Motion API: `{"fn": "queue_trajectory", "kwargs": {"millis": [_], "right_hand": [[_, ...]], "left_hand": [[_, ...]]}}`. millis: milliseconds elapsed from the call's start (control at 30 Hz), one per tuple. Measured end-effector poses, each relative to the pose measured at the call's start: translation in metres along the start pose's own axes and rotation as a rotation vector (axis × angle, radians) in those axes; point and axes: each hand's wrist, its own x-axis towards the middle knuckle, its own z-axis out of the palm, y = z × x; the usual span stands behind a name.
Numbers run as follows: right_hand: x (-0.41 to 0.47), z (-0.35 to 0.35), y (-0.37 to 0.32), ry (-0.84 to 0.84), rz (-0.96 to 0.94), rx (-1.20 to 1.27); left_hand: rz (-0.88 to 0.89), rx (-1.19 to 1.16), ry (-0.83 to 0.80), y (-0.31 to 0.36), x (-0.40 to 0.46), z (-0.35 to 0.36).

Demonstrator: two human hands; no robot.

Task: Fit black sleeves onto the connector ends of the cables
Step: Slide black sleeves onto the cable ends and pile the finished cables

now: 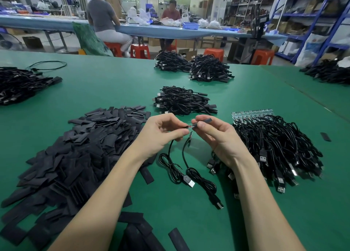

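The black sleeve (205, 121) lies roughly level, pinched in the right hand (217, 135), its open mouth facing left at the small connector board (190, 126) that the left hand (161, 132) pinches; the board's tip sits at or just inside that mouth, so the coming push runs along the sleeve's long axis. Two cables (186, 172) trail down onto the green table (117, 84), between a heap of loose sleeves (81, 146) and a bundle of unsleeved cables (274, 142). Behind, workers sit at a long bench.

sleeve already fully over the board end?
No: the right hand holds the black sleeve only partway on, board end exposed.
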Motion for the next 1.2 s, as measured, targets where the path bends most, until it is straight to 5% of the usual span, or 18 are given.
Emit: {"fn": "queue_trajectory", "kwargs": {"millis": [1200], "right_hand": [[0.0019, 0.0006, 0.006, 0.053, 0.067, 0.052]], "left_hand": [[-0.032, 0.079, 0.013, 0.0042, 0.0021, 0.0024]]}}
